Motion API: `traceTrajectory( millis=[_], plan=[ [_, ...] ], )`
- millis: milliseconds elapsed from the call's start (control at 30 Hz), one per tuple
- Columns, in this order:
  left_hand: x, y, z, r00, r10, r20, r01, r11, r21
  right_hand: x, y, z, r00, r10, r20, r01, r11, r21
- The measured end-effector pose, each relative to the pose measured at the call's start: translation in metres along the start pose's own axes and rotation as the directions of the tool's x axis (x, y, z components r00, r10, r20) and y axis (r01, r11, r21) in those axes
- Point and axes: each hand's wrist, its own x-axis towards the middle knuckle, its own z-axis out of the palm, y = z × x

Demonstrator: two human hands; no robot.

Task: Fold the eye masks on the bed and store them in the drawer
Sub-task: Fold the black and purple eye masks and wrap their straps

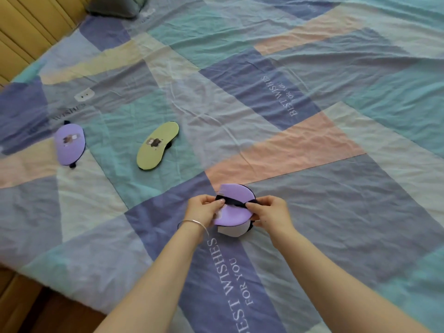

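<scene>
folded purple eye mask (232, 207) held just above bedspread (312, 152). left hand (204, 210) and right hand (269, 212) pinching dark strap (234, 203) across it. best kept taut, centred, halves aligned. drawer unseen.

A bed (312, 116) fills almost the whole view, covered by a creased patchwork sheet (264, 75) in teal, slate blue, pink and cream — printed "BEST WISHES FOR YOU". A slatted wooden headboard (28, 27) stands at top left, a grey-green pillow (113, 6) beside it. Brown wood floor (36, 308) shows bottom left — soft daylight throughout.
</scene>
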Motion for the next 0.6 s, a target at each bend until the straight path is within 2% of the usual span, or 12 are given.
traceTrajectory(
  millis=[133,233,267,367,600],
  plan=[
    [0.018,-0.04,0.006,0.994,-0.053,-0.094,0.063,0.992,0.108,0.019,0.032,0.016,0.997,-0.004,-0.076,-0.009,0.986,-0.166],
    [0.022,-0.058,0.006,0.988,-0.043,-0.15,0.089,0.944,0.317,0.022,0.05,0.016,0.988,-0.026,-0.15,-0.018,0.958,-0.285],
    [0.021,-0.061,0.005,0.988,-0.049,-0.144,0.096,0.936,0.338,0.022,0.053,0.016,0.986,-0.033,-0.164,-0.021,0.948,-0.317],
    [0.021,-0.061,0.0,0.99,-0.048,-0.134,0.086,0.951,0.297,0.019,0.057,0.014,0.982,-0.071,-0.178,0.001,0.932,-0.363],
    [0.016,-0.033,-0.027,0.99,0.03,-0.138,-0.003,0.981,0.192,-0.002,0.024,0.004,0.964,-0.181,-0.192,0.118,0.946,-0.301]
  ],
)
